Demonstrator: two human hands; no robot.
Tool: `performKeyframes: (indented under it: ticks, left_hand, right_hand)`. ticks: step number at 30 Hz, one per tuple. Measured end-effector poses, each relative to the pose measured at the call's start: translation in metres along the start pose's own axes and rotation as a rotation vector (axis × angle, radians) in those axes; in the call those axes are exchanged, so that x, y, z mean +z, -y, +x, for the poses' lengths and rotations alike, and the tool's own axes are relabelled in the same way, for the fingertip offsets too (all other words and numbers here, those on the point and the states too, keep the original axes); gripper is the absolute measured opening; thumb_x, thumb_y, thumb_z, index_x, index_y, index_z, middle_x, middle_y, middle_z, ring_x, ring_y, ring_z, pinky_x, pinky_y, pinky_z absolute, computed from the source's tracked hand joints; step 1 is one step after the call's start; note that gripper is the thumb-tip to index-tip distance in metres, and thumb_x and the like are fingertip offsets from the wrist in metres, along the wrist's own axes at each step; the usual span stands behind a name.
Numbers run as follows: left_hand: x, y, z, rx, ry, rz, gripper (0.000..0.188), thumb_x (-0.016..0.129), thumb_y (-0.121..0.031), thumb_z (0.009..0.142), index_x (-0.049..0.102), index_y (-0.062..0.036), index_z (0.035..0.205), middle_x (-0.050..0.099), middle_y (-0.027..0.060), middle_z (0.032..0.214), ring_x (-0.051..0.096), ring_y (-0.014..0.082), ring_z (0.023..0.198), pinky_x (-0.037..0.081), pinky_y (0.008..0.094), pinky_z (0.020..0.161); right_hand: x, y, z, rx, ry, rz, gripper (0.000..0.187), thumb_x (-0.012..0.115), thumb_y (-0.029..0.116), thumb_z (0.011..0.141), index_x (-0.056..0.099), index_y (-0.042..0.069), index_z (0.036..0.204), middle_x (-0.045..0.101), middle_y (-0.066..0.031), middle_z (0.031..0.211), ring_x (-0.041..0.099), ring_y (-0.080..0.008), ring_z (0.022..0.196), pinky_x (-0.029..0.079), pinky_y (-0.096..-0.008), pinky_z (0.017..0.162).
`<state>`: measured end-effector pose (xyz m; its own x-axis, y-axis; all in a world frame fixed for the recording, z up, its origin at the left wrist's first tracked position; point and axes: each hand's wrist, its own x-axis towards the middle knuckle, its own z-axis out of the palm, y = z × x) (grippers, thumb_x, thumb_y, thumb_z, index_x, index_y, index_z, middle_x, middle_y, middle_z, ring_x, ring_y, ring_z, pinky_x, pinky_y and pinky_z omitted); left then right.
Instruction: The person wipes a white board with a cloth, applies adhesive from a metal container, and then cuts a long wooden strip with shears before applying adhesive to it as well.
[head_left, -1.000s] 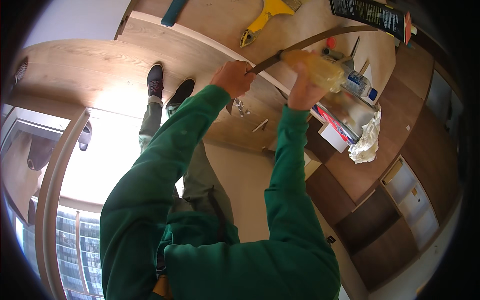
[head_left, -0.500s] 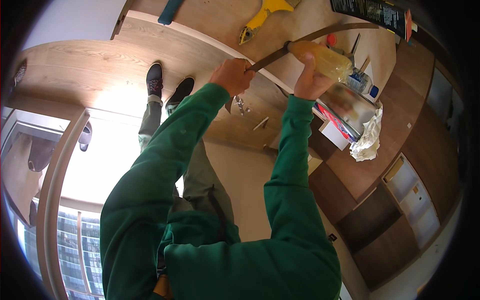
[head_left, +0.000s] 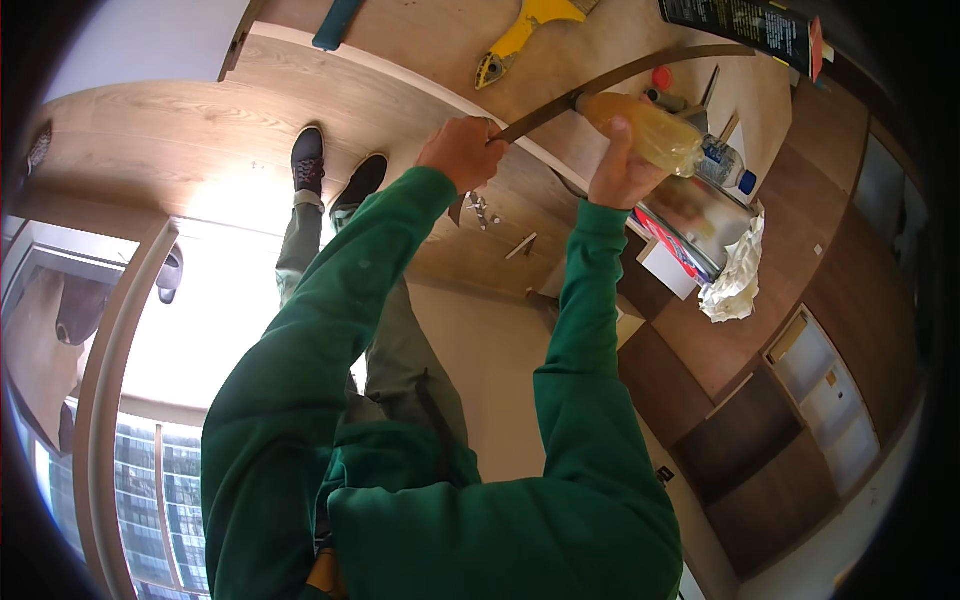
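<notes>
My left hand (head_left: 462, 153) is closed on the near end of a long thin brown strip (head_left: 625, 74), which looks like edge banding. The strip curves away to the right across the wooden worktop (head_left: 420, 28). In my right hand (head_left: 622, 178) is a clear plastic bottle (head_left: 648, 132) of cloudy yellow liquid, which looks like glue. It lies tilted, its narrow dark tip against the strip or just beside it; I cannot tell whether they touch. My right thumb rests along the bottle's side.
A yellow-handled brush or scraper (head_left: 515, 42), a blue-green handle (head_left: 337, 24) and a black printed container (head_left: 745, 30) lie on the worktop. Beyond the held bottle are a blue-capped water bottle (head_left: 722, 165), a red cap (head_left: 662, 78) and crumpled paper (head_left: 735, 275). Wooden cabinets stand at right.
My right hand and the yellow bottle have shifted slightly down, the tip sliding a little toward the right along the strip. My left hand stays almost in place.
</notes>
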<state>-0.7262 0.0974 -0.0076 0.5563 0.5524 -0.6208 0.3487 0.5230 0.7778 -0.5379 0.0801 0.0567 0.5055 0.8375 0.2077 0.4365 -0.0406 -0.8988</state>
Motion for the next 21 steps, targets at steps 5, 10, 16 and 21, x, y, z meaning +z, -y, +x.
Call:
performKeyframes:
  ticks: [5, 10, 16, 21]
  left_hand:
    - [-0.002, -0.002, -0.002, -0.039, -0.011, -0.005, 0.027, 0.058, -0.024, 0.093, 0.065, 0.002, 0.095, 0.069, 0.0081, 0.07, 0.068, 0.0156, 0.057, 0.055, 0.0309, 0.062]
    - [-0.003, -0.004, -0.002, -0.01, 0.011, 0.017, 0.029, 0.059, -0.025, 0.093, 0.066, 0.0017, 0.1, 0.068, 0.0075, 0.07, 0.068, 0.016, 0.058, 0.054, 0.031, 0.062]
    - [-0.013, -0.009, -0.031, 0.021, -0.003, 0.041, 0.031, 0.06, -0.027, 0.093, 0.065, 0.0011, 0.105, 0.068, 0.0081, 0.069, 0.068, 0.0168, 0.059, 0.053, 0.0315, 0.061]
    - [-0.021, 0.003, -0.052, 0.033, 0.009, 0.012, 0.03, 0.061, -0.025, 0.092, 0.065, 0.0021, 0.102, 0.07, 0.0087, 0.07, 0.066, 0.0154, 0.059, 0.053, 0.0305, 0.061]
  right_hand:
    - [0.007, 0.006, -0.033, -0.075, 0.089, -0.011, 0.048, 0.069, -0.001, 0.086, 0.048, -0.005, 0.129, 0.06, -0.0192, 0.128, 0.062, -0.0237, 0.111, 0.051, -0.0354, 0.096]
    - [-0.005, 0.0, -0.005, 0.009, 0.045, -0.112, 0.048, 0.067, -0.002, 0.085, 0.049, -0.006, 0.129, 0.059, -0.0199, 0.131, 0.06, -0.0245, 0.116, 0.048, -0.0377, 0.101]
    - [0.003, 0.007, -0.032, -0.008, 0.094, -0.006, 0.055, 0.068, 0.001, 0.087, 0.041, -0.004, 0.135, 0.06, -0.0206, 0.128, 0.063, -0.0272, 0.112, 0.053, -0.0373, 0.097]
    - [-0.01, 0.004, -0.011, -0.046, -0.045, 0.019, 0.055, 0.071, 0.005, 0.087, 0.042, -0.004, 0.133, 0.06, -0.0207, 0.128, 0.062, -0.0271, 0.111, 0.052, -0.0382, 0.098]
